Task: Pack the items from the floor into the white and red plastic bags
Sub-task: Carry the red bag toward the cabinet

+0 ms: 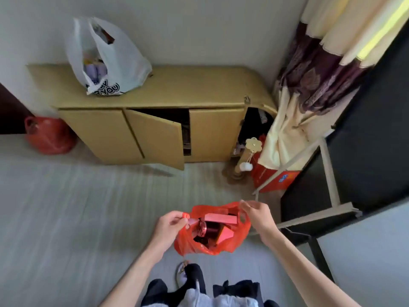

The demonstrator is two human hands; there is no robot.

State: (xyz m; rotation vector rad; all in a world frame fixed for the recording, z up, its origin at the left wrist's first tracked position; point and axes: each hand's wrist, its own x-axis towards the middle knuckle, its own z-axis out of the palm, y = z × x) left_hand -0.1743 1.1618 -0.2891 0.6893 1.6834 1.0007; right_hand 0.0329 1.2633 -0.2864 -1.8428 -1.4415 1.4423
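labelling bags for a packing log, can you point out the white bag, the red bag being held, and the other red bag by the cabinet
white bag [124, 60]: head view, on its right side panel.
held red bag [230, 242]: head view, on its lower right wall.
other red bag [52, 136]: head view, on the middle of its bulging front.

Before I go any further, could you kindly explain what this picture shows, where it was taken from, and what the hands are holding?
There is no machine here: a camera worn on a person's head looks down at their own two bare hands. The left hand and right hand each pinch a handle of a red plastic bag, holding it open above the floor. Inside lie a pink box and a round dark red tin. A filled white plastic bag stands on the yellow cabinet, whose middle door hangs ajar.
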